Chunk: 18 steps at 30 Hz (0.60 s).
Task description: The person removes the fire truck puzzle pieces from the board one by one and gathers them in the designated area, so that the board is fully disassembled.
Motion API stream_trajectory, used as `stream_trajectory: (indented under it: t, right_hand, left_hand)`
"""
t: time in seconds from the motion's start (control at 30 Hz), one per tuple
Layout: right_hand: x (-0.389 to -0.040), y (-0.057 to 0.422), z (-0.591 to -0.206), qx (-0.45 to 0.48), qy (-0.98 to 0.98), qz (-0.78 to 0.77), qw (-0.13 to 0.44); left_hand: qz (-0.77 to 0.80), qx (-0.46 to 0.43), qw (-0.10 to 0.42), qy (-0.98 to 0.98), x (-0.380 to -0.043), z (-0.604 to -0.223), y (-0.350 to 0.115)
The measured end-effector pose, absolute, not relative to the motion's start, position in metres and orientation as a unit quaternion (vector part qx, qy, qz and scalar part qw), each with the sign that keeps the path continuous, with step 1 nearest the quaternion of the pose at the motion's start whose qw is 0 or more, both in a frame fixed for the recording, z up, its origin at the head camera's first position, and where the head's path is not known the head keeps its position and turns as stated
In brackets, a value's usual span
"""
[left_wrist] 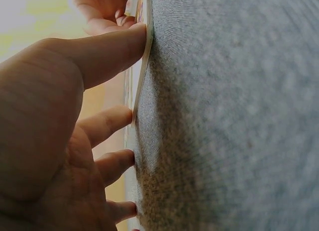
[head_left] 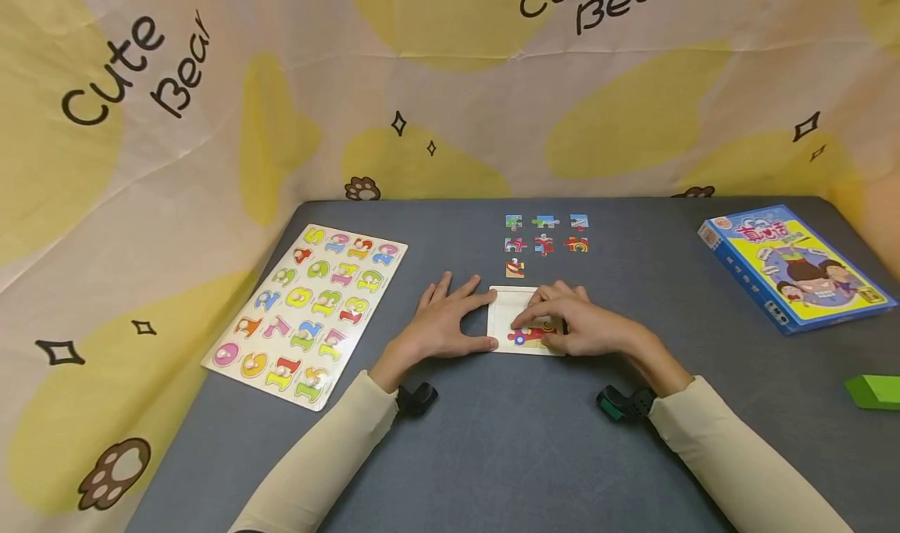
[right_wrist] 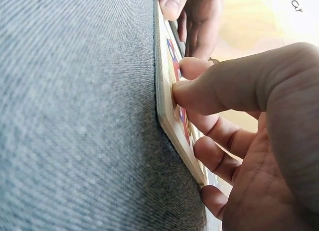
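In the head view a small white puzzle tray (head_left: 502, 314) lies on the grey table, with joined jigsaw pieces (head_left: 522, 337) showing part of a red vehicle along its lower side. My left hand (head_left: 444, 322) has its fingers spread; thumb and index fingertip touch the tray's left edge. Over the tray's right part, my right hand (head_left: 587, 323) rests its thumb and fingertips on the pieces, bent but apart. The right wrist view shows the thumb pressing near the tray's lower edge. Part of the picture is hidden under this hand.
Several loose jigsaw pieces (head_left: 544, 244) lie in rows beyond the tray. A wooden number board (head_left: 319, 326) is at the left. At the right are a blue and yellow box (head_left: 801, 271) and a green block (head_left: 874, 392). A patterned cloth (head_left: 457, 87) hangs behind the table.
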State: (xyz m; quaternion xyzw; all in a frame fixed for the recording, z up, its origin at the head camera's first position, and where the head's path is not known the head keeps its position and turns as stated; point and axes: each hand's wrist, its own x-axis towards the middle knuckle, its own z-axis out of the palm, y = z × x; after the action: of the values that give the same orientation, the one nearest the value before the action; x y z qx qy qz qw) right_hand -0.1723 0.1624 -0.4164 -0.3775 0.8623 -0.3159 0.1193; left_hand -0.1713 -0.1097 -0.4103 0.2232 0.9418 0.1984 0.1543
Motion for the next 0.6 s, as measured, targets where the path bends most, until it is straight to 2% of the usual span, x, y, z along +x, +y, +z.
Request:
stream_trajectory:
  t: [0.6]
  right_hand:
    - [-0.1704,0.1597,-0.4115,-0.377,0.868,-0.302,0.116]
  left_hand:
    - [0.2,0.224,0.157,0.941,-0.1714,-0.4098,-0.1096]
